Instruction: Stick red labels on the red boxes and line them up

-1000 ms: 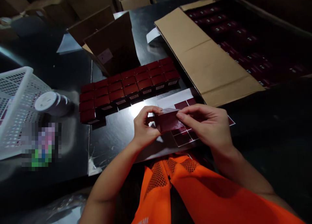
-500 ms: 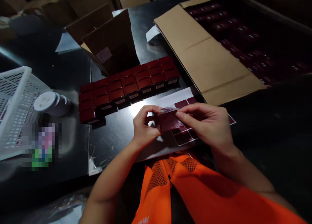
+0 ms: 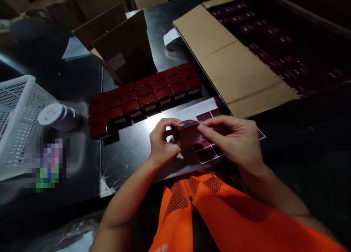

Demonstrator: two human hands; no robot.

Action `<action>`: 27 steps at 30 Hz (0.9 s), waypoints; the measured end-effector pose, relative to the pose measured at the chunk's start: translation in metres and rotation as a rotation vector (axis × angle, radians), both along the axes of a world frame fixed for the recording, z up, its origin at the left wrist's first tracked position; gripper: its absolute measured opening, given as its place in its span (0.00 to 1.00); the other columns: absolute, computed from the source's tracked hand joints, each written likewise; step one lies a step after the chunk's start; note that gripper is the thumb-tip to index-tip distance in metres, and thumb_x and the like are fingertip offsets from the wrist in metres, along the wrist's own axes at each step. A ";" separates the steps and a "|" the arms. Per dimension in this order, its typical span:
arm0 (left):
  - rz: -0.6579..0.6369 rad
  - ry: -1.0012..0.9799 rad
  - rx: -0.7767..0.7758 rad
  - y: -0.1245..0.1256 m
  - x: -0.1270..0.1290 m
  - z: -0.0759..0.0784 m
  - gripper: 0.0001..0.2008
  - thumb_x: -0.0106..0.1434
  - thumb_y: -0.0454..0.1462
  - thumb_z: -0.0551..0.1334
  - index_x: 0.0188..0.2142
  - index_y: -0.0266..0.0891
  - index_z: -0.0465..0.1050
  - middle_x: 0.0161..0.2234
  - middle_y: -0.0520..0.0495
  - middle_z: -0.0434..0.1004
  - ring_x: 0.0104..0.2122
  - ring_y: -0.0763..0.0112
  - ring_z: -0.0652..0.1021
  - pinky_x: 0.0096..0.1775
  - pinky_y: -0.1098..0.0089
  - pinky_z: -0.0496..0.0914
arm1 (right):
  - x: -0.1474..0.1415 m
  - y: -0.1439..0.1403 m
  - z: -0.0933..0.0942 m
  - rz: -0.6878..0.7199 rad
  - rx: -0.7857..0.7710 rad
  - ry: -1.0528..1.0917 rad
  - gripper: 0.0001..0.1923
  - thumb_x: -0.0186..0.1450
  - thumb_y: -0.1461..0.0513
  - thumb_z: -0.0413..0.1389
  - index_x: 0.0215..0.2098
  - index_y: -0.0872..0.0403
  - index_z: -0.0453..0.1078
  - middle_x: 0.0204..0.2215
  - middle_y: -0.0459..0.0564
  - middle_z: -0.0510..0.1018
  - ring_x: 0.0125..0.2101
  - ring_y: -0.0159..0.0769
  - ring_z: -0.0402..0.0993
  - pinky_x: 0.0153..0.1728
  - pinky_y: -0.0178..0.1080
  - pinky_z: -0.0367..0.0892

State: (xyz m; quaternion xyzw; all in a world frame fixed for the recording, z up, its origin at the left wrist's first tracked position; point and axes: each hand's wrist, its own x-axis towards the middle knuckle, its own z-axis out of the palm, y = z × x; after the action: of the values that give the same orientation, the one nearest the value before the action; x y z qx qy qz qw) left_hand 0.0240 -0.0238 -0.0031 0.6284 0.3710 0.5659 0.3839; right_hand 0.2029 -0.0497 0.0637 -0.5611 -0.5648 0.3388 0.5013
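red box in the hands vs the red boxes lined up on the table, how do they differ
The red box is gripped by the left hand and right hand and tilted above the table; the rows of red boxes stand flat on the black table. The held one is alone; the others sit packed side by side. All share the same dark red colour and look alike in size.

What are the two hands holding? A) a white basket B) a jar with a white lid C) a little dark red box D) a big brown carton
C: the left hand and right hand both pinch a little dark red box between them, just above the sticker sheet on the table.
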 end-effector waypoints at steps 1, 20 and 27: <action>0.002 0.004 0.006 0.000 0.000 0.000 0.23 0.46 0.34 0.76 0.40 0.42 0.71 0.40 0.49 0.76 0.41 0.68 0.78 0.38 0.70 0.76 | -0.001 -0.001 0.000 -0.003 0.021 -0.025 0.05 0.61 0.59 0.68 0.32 0.52 0.80 0.26 0.45 0.82 0.22 0.33 0.75 0.24 0.34 0.69; 0.094 -0.424 -0.473 0.018 -0.004 -0.012 0.28 0.53 0.57 0.70 0.46 0.44 0.68 0.43 0.47 0.75 0.43 0.64 0.80 0.46 0.61 0.76 | 0.052 0.024 -0.080 0.469 0.120 -0.956 0.36 0.63 0.53 0.66 0.64 0.57 0.63 0.63 0.64 0.65 0.66 0.60 0.54 0.62 0.61 0.56; 0.205 -0.365 -0.494 0.026 0.007 -0.052 0.26 0.56 0.57 0.68 0.44 0.46 0.65 0.41 0.51 0.74 0.38 0.71 0.79 0.43 0.68 0.75 | 0.030 0.022 -0.082 0.332 0.109 -0.825 0.28 0.68 0.54 0.60 0.62 0.55 0.65 0.58 0.63 0.70 0.58 0.54 0.66 0.56 0.56 0.64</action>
State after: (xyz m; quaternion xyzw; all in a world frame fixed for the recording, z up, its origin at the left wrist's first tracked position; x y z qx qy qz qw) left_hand 0.0313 0.0023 -0.0553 0.3635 0.4836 0.5978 0.5259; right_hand 0.2333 -0.0279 -0.0186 -0.5237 -0.8171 0.1322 0.2016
